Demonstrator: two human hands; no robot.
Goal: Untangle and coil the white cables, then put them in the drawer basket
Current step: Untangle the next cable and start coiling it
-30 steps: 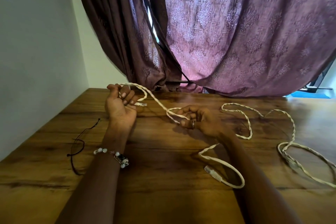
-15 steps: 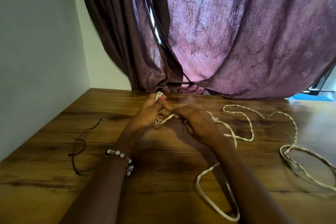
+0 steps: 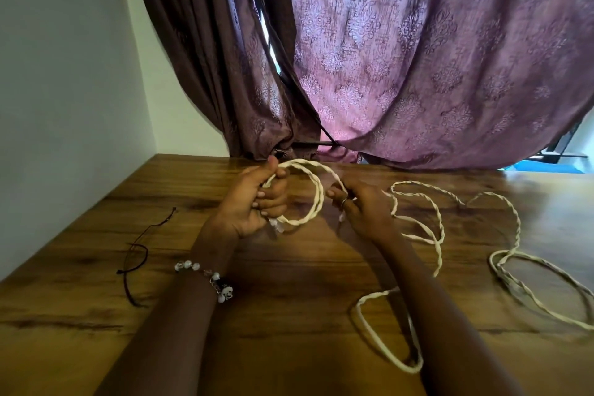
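Left hand [image 3: 249, 202] grips white cables [image 3: 313, 199] – black cord [image 3: 138, 251] left | curtain [image 3: 418, 58] behind

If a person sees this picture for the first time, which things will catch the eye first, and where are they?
First, the twisted white cables winding across the right half of the brown wooden table, one loop lifted at the centre between the left hand and the right hand, each with its grip closed on it. Behind hangs a patterned purple curtain. A thin dark cord lies on the table's left side.
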